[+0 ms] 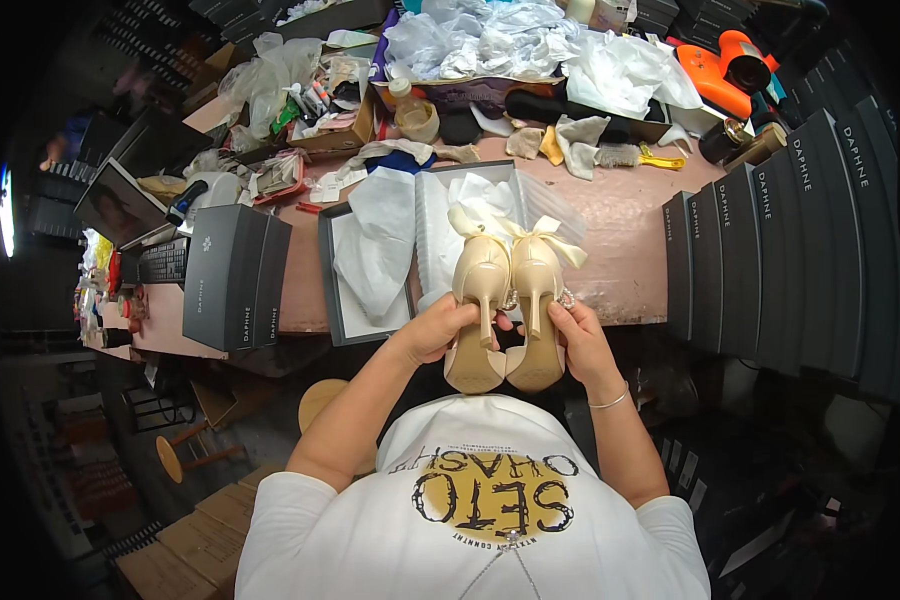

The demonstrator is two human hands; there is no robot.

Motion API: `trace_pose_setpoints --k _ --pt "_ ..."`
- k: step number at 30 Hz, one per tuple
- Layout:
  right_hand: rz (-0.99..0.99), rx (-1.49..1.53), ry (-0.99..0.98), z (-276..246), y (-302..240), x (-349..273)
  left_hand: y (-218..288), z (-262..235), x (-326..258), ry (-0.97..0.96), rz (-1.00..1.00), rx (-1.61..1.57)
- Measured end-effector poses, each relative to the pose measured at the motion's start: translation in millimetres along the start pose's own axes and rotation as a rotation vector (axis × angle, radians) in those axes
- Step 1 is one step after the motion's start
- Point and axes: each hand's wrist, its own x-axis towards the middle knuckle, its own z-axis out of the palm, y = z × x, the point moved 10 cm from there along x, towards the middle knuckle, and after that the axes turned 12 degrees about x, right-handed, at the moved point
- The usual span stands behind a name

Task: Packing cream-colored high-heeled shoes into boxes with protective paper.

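We log the pink table as the largest item, dark grey boxes standing in a row at its right. Near its front edge we see an open box, white paper spread over part of it. A pair of beige heeled shoes is held between this box and the wearer's shirt: left shoe and right shoe side by side, soles toward us, toes toward the shirt. The left hand is clamped on the left shoe, the right hand on the right. We judge a slip or twist possible, since both grips sit at mid-shoe and leave toe and heel ends unsupported; the ribbon bows could crease or snag if pressed on the box rim, and the uppers could scuff if the two shoes rub. Relative to the fingers, each shoe lies inward of its own hand, thumb pressed at the outer side beside the slim heel. Some fingertips show between the shoes; the rest are hidden beneath. Smallest item: beaded trim just beside the right thumb.
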Motion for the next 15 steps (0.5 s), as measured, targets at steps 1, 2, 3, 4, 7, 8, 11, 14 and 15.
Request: trace_pose_setpoints --k 1,2,3,4,7,8,11,14,15 --pt "0.011 0.020 0.006 0.9 -1.3 0.2 -0.3 -0.4 2.1 -0.002 -0.005 -0.008" --pt "0.013 0.028 0.009 -1.1 -0.6 0.9 -0.6 -0.2 3.7 -0.003 -0.010 -0.017" --pt "0.016 0.035 0.010 -4.4 1.5 1.5 -0.1 0.5 4.3 0.001 -0.003 -0.012" --pt "0.018 0.043 0.007 -5.4 2.3 2.9 1.9 0.4 4.3 0.008 0.005 -0.004" --pt "-0.059 -0.034 -0.008 -3.0 -7.2 -3.5 11.0 6.7 4.1 0.001 0.051 0.089" --pt "-0.086 -0.033 -0.009 -0.3 -12.3 -6.7 15.1 9.1 2.5 -0.002 0.068 0.133" --pt "-0.203 -0.138 -0.010 2.2 -23.0 -14.7 30.1 14.8 -3.9 0.017 0.145 0.351" --pt "-0.234 -0.159 -0.023 -0.4 -22.8 -19.7 37.8 18.7 -10.6 0.012 0.165 0.397" --pt "-0.244 -0.161 -0.028 0.1 -23.6 -21.4 38.4 19.8 -11.6 0.009 0.175 0.422"
